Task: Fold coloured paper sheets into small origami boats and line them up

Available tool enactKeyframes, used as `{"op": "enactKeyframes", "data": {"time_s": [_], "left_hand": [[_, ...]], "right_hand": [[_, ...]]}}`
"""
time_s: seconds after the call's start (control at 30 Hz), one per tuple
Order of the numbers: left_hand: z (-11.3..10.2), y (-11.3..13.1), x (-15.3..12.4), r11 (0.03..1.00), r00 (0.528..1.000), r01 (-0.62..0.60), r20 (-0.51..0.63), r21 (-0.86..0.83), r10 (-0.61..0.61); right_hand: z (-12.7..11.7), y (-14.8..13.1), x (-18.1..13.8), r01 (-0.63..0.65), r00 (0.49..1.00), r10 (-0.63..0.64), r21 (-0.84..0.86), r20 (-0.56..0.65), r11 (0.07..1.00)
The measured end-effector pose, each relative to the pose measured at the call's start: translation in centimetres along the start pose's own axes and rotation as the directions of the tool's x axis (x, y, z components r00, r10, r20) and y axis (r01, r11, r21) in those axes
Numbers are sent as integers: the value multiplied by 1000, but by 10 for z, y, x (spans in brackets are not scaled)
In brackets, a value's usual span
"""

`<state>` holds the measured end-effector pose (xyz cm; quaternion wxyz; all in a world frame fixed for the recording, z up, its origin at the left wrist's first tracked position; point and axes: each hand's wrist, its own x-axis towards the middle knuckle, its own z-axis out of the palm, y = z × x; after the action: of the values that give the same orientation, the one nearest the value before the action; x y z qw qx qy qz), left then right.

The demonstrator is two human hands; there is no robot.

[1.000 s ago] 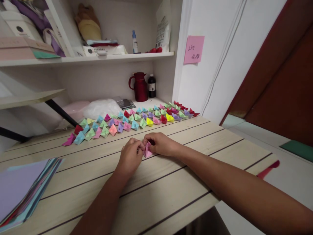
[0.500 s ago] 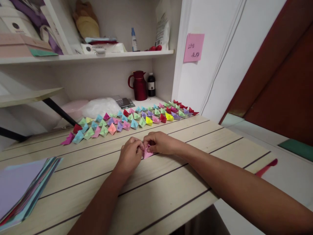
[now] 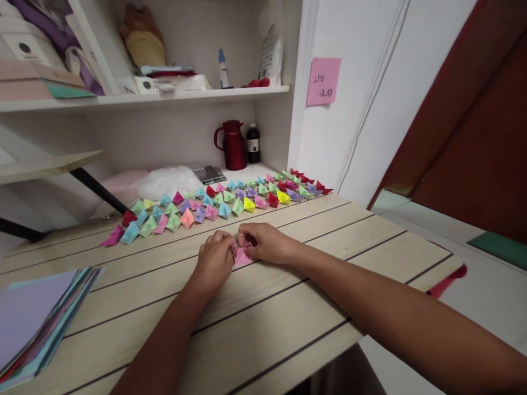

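A small folded piece of pink paper [image 3: 242, 257] is at the middle of the table, between my two hands. My left hand [image 3: 216, 254] pinches its left edge, and the fingers of my right hand [image 3: 263, 243] are closed on its right side. The fingertips cover the upper part of the paper. Just beyond my hands, several rows of small folded paper boats [image 3: 224, 210] in many colours stretch across the back of the table.
A stack of coloured paper sheets [image 3: 39, 318] lies at the table's left. Behind the boats are a white plastic bag [image 3: 171, 182], a dark red jug [image 3: 234, 147] and a dark bottle [image 3: 253, 144]. A black shelf leg [image 3: 100, 190] slants down at the left.
The pink paper looks wider and flatter, where it was a pointed shape before. Both hands have shifted slightly and still hold it. The camera view has moved a little.
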<state>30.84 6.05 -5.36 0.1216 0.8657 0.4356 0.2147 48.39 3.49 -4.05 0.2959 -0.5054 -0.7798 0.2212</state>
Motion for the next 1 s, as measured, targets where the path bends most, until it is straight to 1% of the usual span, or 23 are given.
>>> {"op": "enactKeyframes", "data": {"time_s": [0.1,0.3,0.43,0.53,0.63,0.77,0.87,0.93,1.0], "left_hand": [[1,-1,1,1000,1000,-2,-14,-29,1],[3,-5,3,997,1000,-1,-30,-79,-1],[2,-3,3,998,1000,-1,-26,-60,-1],[2,-1,2,999,1000,9,-16,-40,-10],[2,1,1,999,999,25,-21,-22,-25],[2,4,-2,999,999,23,-28,-44,-25],[-1,9,-5,997,1000,-1,9,-80,2],[-3,12,-6,997,998,-26,51,-71,30],[-5,14,-7,998,997,-45,65,-39,47]], "right_hand": [[0,1,-1,49,999,-49,24,20,999],[-1,3,-1,124,989,-125,18,84,992],[-2,5,0,116,984,-119,26,133,993],[-2,4,1,121,979,-111,-51,169,991],[-2,-1,1,129,984,-100,-199,148,971],[-1,-3,1,67,995,-39,-313,96,947],[-2,1,3,-5,999,18,-343,35,939],[-2,5,5,-44,999,50,-321,10,946],[-3,8,7,-62,998,67,-289,7,955]]}}
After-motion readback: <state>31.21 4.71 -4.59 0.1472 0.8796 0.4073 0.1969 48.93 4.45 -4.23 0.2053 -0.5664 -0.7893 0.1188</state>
